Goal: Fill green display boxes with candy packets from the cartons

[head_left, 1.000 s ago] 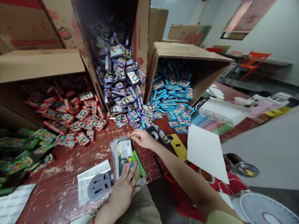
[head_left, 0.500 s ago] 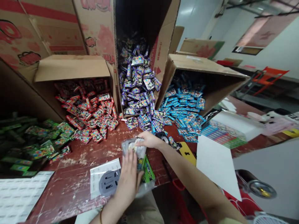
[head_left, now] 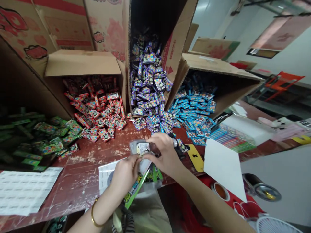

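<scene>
Both hands hold a clear plastic bag (head_left: pixel 142 149) of packets just above the near edge of the worn red table (head_left: pixel 80 181). My left hand (head_left: pixel 125 173) is closed on the bag's lower part, where green packets (head_left: pixel 136 189) show through. My right hand (head_left: pixel 164 155) is closed on the bag's folded top, beside its white label. Under the left hand lies a white sheet with a grey disc (head_left: pixel 107 174).
Tipped cardboard boxes spill red packets (head_left: pixel 97 110), purple packets (head_left: pixel 149 94) and blue packets (head_left: pixel 191 110) onto the table; green packets (head_left: pixel 41 136) lie at the left. A label sheet (head_left: pixel 24 191) lies front left. A tape dispenser, a yellow tool (head_left: pixel 195 158) and a white board (head_left: pixel 224 166) are at the right.
The bag was lying flat under my left hand; now both hands have lifted it and the right hand has folded its top over. The camera has swung left and up.
</scene>
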Motion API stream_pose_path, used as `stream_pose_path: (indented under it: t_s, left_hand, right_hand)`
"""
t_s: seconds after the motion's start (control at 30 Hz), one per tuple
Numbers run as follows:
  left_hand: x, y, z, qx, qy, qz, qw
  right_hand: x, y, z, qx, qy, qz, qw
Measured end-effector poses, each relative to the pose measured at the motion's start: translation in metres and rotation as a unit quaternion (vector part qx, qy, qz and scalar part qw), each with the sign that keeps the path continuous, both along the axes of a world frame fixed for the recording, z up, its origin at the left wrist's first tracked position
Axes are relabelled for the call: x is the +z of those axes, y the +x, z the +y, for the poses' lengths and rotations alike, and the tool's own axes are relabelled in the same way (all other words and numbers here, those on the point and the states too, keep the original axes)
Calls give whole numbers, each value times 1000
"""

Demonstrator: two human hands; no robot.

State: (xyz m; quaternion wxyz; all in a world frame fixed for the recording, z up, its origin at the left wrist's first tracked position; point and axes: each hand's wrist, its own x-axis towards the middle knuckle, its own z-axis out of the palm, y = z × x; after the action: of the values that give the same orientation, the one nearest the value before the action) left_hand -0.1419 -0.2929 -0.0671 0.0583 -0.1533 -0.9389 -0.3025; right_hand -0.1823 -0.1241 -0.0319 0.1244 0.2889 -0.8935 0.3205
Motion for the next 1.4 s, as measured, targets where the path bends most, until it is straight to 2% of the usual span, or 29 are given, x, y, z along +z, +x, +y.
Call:
stream_pose_path:
  t_s: [0.1,0.2,0.27,0.37,0.47,0.53,0.57,0.6,0.67,0.7,0.73,0.83,0.93,1.07,1.17,1.23,1.3,1.4]
  left_hand:
    - [19,5,-4,-33,-39,-4,999]
    - [29,16,-15,-45,-19,-16,999]
    - [26,26,-29,-47,10,-37,998]
    - [10,37,-46,-40,31,-75,996]
    - [-1,35,-46,-55,31,-103,993]
    - [0,27,-36,-57,67,-90,992]
    - [2,22,-31,-43,94,-72,992]
    - [5,17,-27,-20,123,-52,991]
    - [9,9,-23,39,175,-18,984]
    - [10,6,-23,64,196,-10,978]
    - [9,4,-23,84,215,-9,973]
    - [2,2,-26,96,271,-48,956]
    - [-4,-3,-22,79,346,-89,931]
    - [-3,-15,-18,113,422,-123,891]
    - [9,-21,-21,146,446,-129,874]
    - [19,-22,-26,159,442,-119,875]
    - [25,-20,-30,176,423,-106,883]
    - [22,-15,-33,217,364,-83,902]
  right_hand:
    - [10,-1,5,117,86,-24,989]
    - [13,-7,20,142,101,-43,984]
    - [17,-14,34,122,96,-31,987]
    - [29,-20,40,94,69,2,993]
    - [37,-13,20,143,34,10,989]
    - [34,-3,0,182,10,0,983]
    - [31,3,-8,170,-10,-5,985]
    - [26,9,-13,128,-37,-7,991]
    - [17,17,-17,-3,-113,-23,993]
    - [13,18,-16,-52,-153,-54,985]
    - [9,18,-14,-74,-190,-102,974]
    - [-2,10,-8,-49,-286,-263,920]
    - [-11,-2,-7,-66,-353,-322,876]
    - [-34,4,-17,-61,-374,-356,854]
    - [-62,30,-30,-22,-362,-445,819]
    - [-76,49,-37,-16,-343,-498,797]
    - [-78,61,-42,-33,-322,-494,807]
    - [-63,64,-48,-84,-306,-378,870]
